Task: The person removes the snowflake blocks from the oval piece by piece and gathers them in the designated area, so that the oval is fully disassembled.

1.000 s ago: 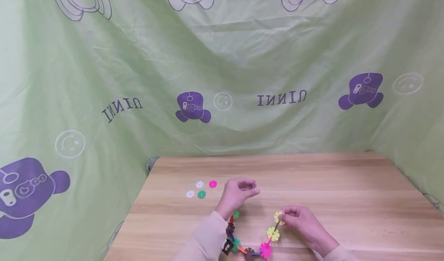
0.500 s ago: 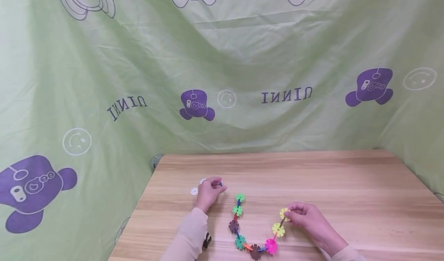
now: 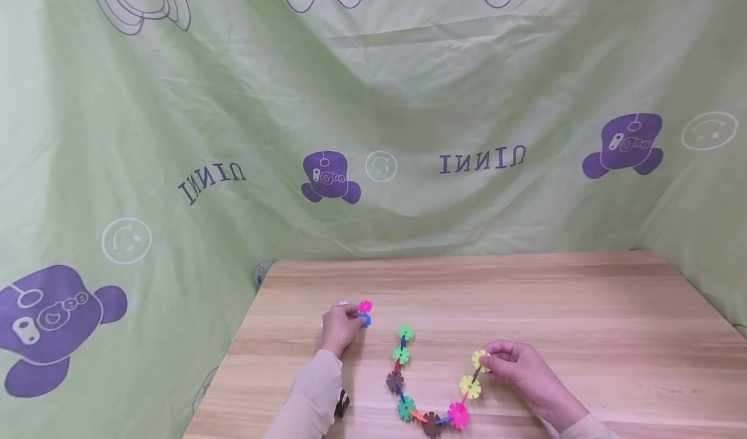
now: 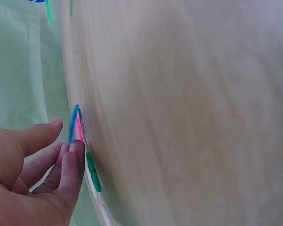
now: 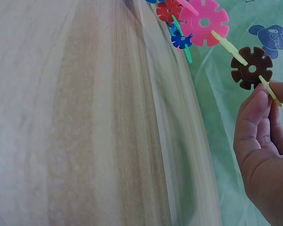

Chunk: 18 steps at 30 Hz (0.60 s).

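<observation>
My right hand (image 3: 528, 374) pinches the yellow interlocking disc (image 3: 480, 360) at one end of a curved chain of notched plastic discs. A brown disc (image 5: 252, 68) joins it in the right wrist view. The chain runs through a pink disc (image 3: 458, 415) and round to a light green disc (image 3: 405, 332) at its other end. My left hand (image 3: 340, 327) is at the loose discs on the left. Its fingertips touch a tilted blue disc (image 4: 72, 125); the thumb stands apart from it. Beside this lies a pink disc (image 3: 365, 306).
A loose green disc (image 4: 93, 172) lies by my left fingers. White discs (image 3: 343, 303) are mostly hidden behind that hand. The wooden table (image 3: 554, 296) has a green printed cloth (image 3: 408, 218) hanging behind and at its sides. A black object (image 3: 342, 403) shows beside my left sleeve.
My left hand has moved left with the blue disc, from above the chain to the loose discs, and its thumb has parted from it. The right hand keeps hold of the yellow disc.
</observation>
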Available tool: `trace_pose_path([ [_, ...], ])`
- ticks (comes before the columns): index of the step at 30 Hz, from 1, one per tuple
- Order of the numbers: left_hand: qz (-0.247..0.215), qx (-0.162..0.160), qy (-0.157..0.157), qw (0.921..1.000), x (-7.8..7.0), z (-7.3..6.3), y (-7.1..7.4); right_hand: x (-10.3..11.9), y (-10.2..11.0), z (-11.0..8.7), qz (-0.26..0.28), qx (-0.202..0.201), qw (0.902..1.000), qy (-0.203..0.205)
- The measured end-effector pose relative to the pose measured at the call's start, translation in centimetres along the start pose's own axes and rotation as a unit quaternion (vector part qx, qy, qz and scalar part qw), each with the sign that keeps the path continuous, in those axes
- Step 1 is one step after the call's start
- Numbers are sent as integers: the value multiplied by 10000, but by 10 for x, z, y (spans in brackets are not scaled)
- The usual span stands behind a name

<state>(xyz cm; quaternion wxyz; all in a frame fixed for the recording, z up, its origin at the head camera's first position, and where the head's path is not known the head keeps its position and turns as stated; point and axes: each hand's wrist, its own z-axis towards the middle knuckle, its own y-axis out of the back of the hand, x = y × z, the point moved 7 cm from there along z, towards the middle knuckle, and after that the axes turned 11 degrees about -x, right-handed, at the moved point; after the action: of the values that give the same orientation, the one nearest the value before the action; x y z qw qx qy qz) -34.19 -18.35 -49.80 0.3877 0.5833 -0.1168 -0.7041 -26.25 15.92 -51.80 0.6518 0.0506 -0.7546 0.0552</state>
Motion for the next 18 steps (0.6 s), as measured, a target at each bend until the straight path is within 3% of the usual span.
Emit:
trace_pose_path([
  [7, -93, -49, 13, 9999, -3, -3, 0, 1, 4, -1, -176, -158, 9997, -22],
  [11, -808, 500, 303, 9950, -13, -8, -11, 3, 6, -2, -188, -233, 9995, -22],
  [14, -1556, 1186, 722, 9780, -26, -17, -25, 5, 6, -2, -116, -256, 9996, -11],
  [18, -2509, 2158, 1188, 9361, -52, -37, -44, 6, 5, -3, -38, -223, 9997, 2],
])
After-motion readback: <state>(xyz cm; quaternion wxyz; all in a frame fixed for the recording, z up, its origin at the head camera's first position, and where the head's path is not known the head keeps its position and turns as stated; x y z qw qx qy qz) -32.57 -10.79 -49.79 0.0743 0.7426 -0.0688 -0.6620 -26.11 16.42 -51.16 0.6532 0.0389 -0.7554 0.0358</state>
